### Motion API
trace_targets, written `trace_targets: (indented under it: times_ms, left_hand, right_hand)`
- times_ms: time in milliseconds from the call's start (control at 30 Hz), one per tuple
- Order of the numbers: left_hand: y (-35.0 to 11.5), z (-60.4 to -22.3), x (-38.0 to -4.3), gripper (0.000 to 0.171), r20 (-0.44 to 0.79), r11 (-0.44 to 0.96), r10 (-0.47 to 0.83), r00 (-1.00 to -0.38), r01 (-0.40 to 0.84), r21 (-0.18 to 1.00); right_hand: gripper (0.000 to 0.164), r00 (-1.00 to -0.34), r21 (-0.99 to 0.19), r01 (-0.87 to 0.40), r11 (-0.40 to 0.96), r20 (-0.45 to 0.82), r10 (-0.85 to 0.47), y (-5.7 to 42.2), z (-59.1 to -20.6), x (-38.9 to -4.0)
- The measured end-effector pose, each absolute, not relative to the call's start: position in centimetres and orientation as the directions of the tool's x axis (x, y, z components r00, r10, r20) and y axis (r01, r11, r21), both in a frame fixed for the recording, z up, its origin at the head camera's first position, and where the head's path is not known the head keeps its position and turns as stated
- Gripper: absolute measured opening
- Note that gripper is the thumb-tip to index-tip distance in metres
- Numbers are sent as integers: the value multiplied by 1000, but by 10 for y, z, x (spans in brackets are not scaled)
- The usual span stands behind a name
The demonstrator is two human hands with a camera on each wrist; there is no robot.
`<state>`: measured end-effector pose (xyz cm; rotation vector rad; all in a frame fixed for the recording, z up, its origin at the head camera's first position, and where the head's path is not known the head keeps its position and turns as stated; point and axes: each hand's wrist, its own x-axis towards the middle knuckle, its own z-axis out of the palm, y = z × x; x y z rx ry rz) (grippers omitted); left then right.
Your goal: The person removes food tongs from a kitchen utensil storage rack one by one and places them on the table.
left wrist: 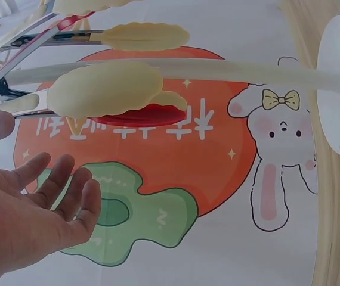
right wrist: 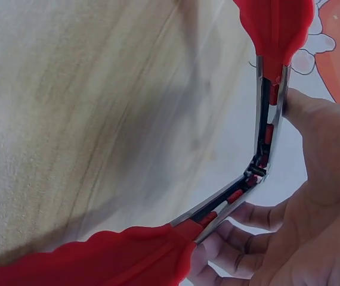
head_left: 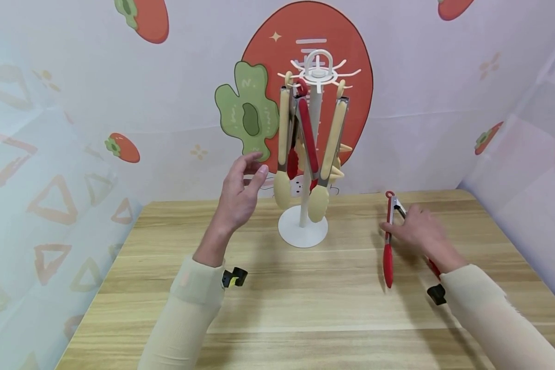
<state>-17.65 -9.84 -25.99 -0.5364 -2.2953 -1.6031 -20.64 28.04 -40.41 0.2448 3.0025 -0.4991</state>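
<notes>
A white hanging rack [head_left: 289, 234] stands on the table, with several kitchen tongs on its hooks. Cream tongs [head_left: 282, 190] hang at its left, more cream tongs [head_left: 319, 203] at its right, and red-handled tongs [head_left: 308, 136] between them. My left hand [head_left: 242, 192] is raised just left of the hanging tongs, fingers loosely bent, holding nothing; the left wrist view shows its palm [left wrist: 33, 220] beside them. At the right, my right hand [head_left: 421, 228] holds a spread pair of red tongs [head_left: 388, 264]. In the right wrist view its thumb lies against one arm and its fingers against the other.
The wooden table [head_left: 277, 308] meets a patterned cloth backdrop [head_left: 189, 118] at its far edge. Cloth also rises along the left and right sides. White hooks [head_left: 351, 73] fan out from the rack's top. A black device [head_left: 234, 277] sits at my left wrist.
</notes>
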Motion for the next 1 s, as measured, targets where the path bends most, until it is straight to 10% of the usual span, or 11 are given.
trace_targets:
  times_ms: [1000]
  left_hand:
    - [-101, -281, -219, 43, 441, 242, 149, -885, 465, 852]
  right_hand:
    - [86, -966, -191, 166, 967, -227, 121, 280, -420, -209]
